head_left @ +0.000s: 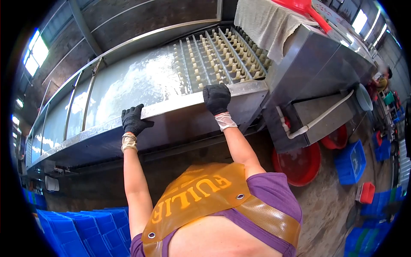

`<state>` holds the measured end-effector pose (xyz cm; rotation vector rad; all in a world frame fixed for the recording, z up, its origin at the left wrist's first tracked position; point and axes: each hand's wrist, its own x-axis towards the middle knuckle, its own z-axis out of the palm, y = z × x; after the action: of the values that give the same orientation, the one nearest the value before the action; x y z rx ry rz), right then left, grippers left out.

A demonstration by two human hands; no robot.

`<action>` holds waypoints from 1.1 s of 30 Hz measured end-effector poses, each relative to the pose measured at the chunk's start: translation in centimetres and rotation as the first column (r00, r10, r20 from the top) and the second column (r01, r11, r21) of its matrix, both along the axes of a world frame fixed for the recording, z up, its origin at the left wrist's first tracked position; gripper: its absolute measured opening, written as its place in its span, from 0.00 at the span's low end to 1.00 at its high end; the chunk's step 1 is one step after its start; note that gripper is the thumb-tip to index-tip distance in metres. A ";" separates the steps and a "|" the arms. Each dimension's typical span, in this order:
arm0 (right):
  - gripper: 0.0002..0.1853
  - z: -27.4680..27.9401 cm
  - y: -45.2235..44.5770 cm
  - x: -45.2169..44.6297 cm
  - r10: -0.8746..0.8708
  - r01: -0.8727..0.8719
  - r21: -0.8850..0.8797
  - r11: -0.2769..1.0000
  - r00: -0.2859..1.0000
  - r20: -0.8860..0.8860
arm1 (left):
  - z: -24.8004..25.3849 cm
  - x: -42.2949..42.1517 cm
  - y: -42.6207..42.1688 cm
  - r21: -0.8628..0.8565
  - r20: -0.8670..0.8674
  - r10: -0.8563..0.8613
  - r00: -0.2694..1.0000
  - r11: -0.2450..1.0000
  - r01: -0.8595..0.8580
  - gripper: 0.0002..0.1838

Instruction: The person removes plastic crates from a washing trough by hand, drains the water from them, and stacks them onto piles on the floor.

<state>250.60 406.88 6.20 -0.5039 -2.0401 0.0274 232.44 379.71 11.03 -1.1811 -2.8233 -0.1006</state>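
My left hand (135,121), in a black knit glove, rests on the near metal rim (171,105) of a long water-filled trough (128,83). Its fingers reach over the edge and the thumb stands apart. Farther right along the same rim, my right hand (217,99) wears a matching black glove, with its fingers curled over the edge. Pale glove cuffs show at both wrists. Just beyond my right hand, rows of cream-coloured knobs (212,53) run between metal bars at the trough's right end. Water in the middle of the trough is foamy and bright with glare.
A grey towel (265,25) drapes over a steel housing (314,64) at right, with a red plastic scoop-like item (295,5) on top. Below stand a red tub (297,165) and a blue basket (350,162). Blue crates (85,231) stand lower left. Another person (381,81) is far right.
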 end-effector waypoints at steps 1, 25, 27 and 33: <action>0.11 0.1 0.0 0.0 0.005 -0.005 0.001 1.000 1.000 0.001 | 0.0 0.0 0.0 0.002 0.001 -0.001 1.000 1.000 0.001 0.47; 0.20 -2.0 1.9 -0.5 -0.122 0.082 0.241 0.967 0.981 0.153 | -2.0 4.3 -10.2 0.674 0.228 -0.197 0.954 0.738 -0.008 0.37; 0.19 -2.9 2.4 -0.5 -0.170 0.121 0.464 0.878 0.983 0.067 | -0.7 7.0 -16.1 0.757 0.038 0.005 0.999 0.653 -0.032 0.31; 0.21 -3.7 2.9 0.0 -0.179 0.133 0.212 0.968 0.959 0.218 | 5.2 11.6 -36.7 0.661 -0.327 0.730 0.600 0.631 -0.407 0.34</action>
<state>250.55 409.79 2.50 -0.5643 -2.1982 -0.3410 244.00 343.04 16.26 -0.0508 -2.2346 -0.3745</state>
